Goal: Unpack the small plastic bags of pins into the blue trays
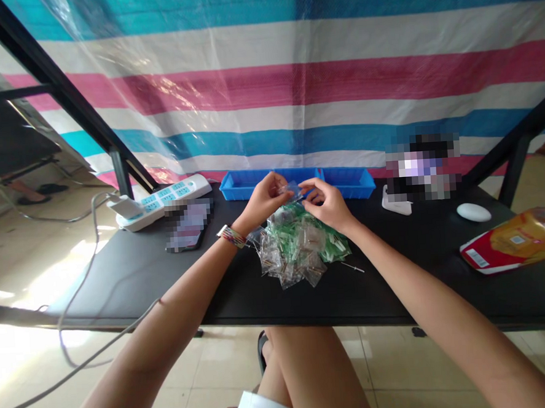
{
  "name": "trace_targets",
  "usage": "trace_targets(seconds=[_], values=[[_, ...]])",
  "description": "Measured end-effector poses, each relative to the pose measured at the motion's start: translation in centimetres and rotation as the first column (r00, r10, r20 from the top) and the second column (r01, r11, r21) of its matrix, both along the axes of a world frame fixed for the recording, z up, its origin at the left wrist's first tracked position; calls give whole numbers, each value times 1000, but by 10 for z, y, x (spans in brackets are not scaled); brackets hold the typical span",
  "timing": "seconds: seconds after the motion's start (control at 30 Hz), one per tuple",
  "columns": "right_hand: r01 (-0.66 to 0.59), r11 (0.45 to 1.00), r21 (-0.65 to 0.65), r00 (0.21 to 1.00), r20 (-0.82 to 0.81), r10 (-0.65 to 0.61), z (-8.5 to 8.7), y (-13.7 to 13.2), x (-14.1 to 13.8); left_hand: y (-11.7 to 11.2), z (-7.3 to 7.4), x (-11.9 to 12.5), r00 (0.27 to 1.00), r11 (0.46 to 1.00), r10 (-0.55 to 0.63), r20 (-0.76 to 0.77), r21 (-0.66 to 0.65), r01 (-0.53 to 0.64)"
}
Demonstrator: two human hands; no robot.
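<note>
My left hand (267,201), with a woven band at the wrist, pinches a small clear plastic bag (292,190) above the pile. Close to the bag's right edge is my right hand (326,204), its fingers bent inward. Whatever sits between its fingertips is too small to make out. Below both hands lies a heap of small clear bags (294,258), some with green showing and some with thin metal-looking parts inside. A thin pin-like piece (353,267) lies loose to the right of the heap.
Behind the hands stands a blue divided tray (241,190). On the left are a power strip (175,197) with a plugged-in adapter and a phone (190,224). To the right lie a white case (396,201), a white oval object (473,212) and a red-and-yellow package (515,241).
</note>
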State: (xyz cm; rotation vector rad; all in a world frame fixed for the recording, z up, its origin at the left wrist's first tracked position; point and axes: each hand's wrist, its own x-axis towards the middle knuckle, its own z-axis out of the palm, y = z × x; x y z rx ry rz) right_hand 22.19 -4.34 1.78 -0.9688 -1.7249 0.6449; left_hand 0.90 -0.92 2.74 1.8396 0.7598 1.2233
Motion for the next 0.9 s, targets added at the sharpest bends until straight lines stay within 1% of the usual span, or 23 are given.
trace_targets(seconds=[0.07,0.13,0.2,0.3,0.37,0.43,0.53,0.6,0.73,0.77,0.83,0.9], values=[[-5,990,140,993,115,-12,4,-7,-2,-1,0,3,995,998,-28,91,-56,33],[-5,971,240,978,205,-46,7,-13,-3,-3,1,5,991,997,-46,128,-56,54],[23,961,277,969,231,-90,8,-17,-4,-5,3,7,991,997,-52,123,-49,58],[82,960,266,979,160,-128,7,-17,-3,-11,7,7,995,995,-63,78,-71,68],[115,968,221,989,69,-133,7,-16,-3,-13,10,6,996,994,-73,56,-82,77],[125,985,117,991,-56,-119,7,-13,-3,-14,12,4,997,995,-70,43,-69,73],[48,994,-94,960,-269,-72,8,-9,-3,-13,12,2,1000,1000,-20,11,6,20],[-14,983,-181,931,-360,-53,8,-8,-4,-13,10,2,1000,999,-7,-16,49,8],[-62,953,-296,907,-416,-70,4,-7,-7,-13,7,3,996,992,-67,-54,105,72],[-68,944,-322,903,-423,-79,4,-7,-8,-13,7,3,995,988,-67,-80,131,77],[-79,931,-357,895,-436,-91,3,-8,-9,-14,7,2,989,983,-28,-147,175,54],[-94,923,-372,893,-442,-88,3,-9,-9,-14,8,1,982,980,41,-186,197,-4]])
